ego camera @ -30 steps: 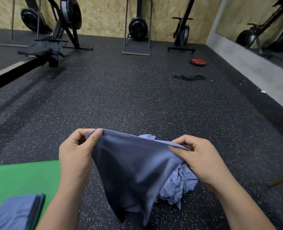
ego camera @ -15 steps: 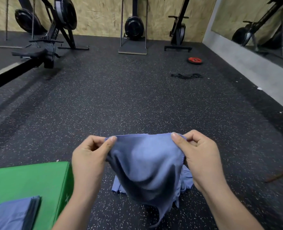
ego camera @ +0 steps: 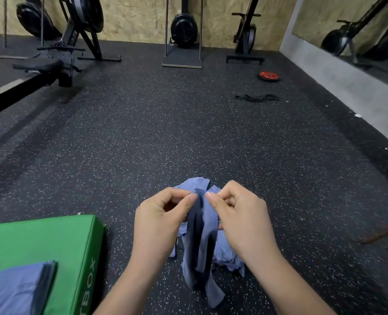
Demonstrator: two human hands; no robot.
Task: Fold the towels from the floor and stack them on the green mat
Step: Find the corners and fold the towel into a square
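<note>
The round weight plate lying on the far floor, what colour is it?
The round weight plate is red, dark at its centre; the head view shows it.

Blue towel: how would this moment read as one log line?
left hand: pinches blue towel | right hand: pinches blue towel | folded stack: on green mat | loose towels: on floor

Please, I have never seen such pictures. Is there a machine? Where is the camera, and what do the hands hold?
No machine: a person wears one camera on the head, looking forward and down at their own hands. The left hand and right hand, close together, each pinch the top edge of a blue towel, which hangs between them. Behind it, more towels lie crumpled on the dark floor. At lower left, a folded stack sits on the green mat. Gym machines stand by the far wall.
</note>
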